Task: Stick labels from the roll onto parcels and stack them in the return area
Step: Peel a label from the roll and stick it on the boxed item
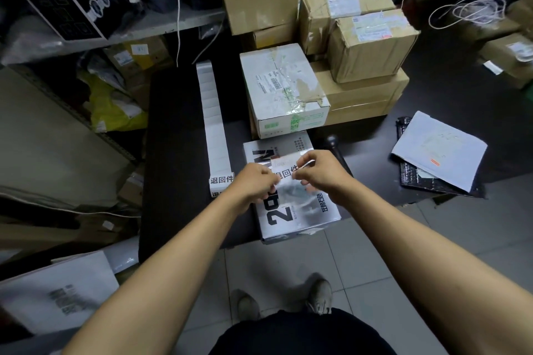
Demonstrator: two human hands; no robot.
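Much of the label [286, 170] was hidden: both hands covered its lower edge, and only its top part with three printed characters showed between them. The left hand [253, 183] pinched the label's left end, and the right hand [320, 171] pinched its right end, fingers curled tight, so the fingertips themselves could not be made out. Whether the label already touched the surface below could not be told.

Directly beneath the hands lay a grey printed parcel [291, 210] with large black lettering, partly covered by the wrists. It rested on a black table [178, 153], its near end overhanging the edge. Just left of the left hand ran a long strip of labels [213, 121], reaching away from the hands; its near end carried the same characters, and its lowest piece was cut off by the left wrist.

Beyond the hands sat a white box [284, 89] with torn tape, its print too small to read. Behind and to the right of it stood brown cartons [369, 46], stacked, with shipping slips blurred. Well to the right of the right hand a white envelope [441, 150] lay on a black padded bag [415, 176], mostly concealing it. Shelves [161, 23] to the left of the hands held dim, crowded packages, hard to separate.
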